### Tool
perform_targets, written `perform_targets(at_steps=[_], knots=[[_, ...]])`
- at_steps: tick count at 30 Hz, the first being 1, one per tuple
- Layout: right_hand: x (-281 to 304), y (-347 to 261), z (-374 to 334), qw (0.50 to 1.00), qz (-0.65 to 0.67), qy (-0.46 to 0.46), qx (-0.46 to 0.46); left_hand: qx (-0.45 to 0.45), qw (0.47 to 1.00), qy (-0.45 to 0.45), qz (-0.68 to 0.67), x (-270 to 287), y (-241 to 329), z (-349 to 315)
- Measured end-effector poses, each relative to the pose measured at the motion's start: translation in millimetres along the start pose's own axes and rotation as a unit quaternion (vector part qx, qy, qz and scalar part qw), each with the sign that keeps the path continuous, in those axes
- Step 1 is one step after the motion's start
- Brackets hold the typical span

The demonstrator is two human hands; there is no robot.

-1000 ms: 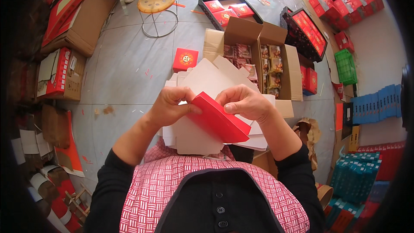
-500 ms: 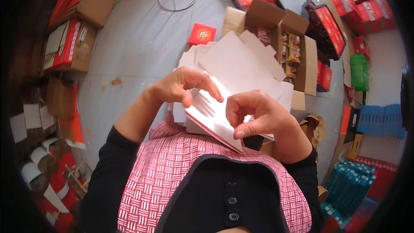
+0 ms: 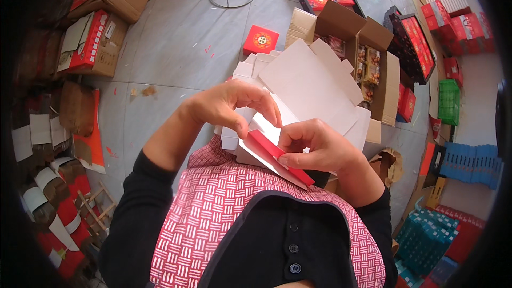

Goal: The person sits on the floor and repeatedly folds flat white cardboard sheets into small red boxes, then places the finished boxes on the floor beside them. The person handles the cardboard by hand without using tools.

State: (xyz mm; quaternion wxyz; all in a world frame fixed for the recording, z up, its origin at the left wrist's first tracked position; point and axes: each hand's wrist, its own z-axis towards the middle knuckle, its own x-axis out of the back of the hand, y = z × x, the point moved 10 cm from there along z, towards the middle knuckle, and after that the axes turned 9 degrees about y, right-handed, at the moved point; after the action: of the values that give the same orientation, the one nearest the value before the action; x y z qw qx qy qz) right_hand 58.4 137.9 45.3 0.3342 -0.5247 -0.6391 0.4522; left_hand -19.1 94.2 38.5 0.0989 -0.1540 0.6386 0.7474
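"Near side, just beyond the apron (image 3: 213, 197), what was being handled?"

"Red-and-white carton (image 3: 265, 145), red flap (image 3: 303, 175) along it. Lay slantwise at the near side of a pile of white card sheets (image 3: 312, 82)."

"Left hand (image 3: 234, 108)?"

"Arched over the carton's far left end, thumb and fingers spread. Thumb tip was right by the flap; couldn't tell if it touched."

"Right hand (image 3: 325, 146)?"

"Pinched the flap, thumb on its near face, other fingers curled beyond."

"Surroundings, quick."

"Red box (image 3: 261, 39) just beyond the pile, on the left. Open cardboard box (image 3: 393, 82) far right, packets (image 3: 372, 65) inside. Green crate (image 3: 449, 101) further right, well apart."
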Motion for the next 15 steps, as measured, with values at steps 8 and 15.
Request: perform_targets(at_steps=[8, 15], knots=[[38.0, -35.1, -14.2, 0.971, -0.115, 0.186, 0.101, 0.080, 0.977, -0.010, 0.197, -16.1, -10.3, 23.2], [-1.9, -99.2, -59.6, 0.914, -0.247, 0.135, 0.292, -0.005, 0.958, 0.279, -0.070, 36.3, -9.5, 34.8]])
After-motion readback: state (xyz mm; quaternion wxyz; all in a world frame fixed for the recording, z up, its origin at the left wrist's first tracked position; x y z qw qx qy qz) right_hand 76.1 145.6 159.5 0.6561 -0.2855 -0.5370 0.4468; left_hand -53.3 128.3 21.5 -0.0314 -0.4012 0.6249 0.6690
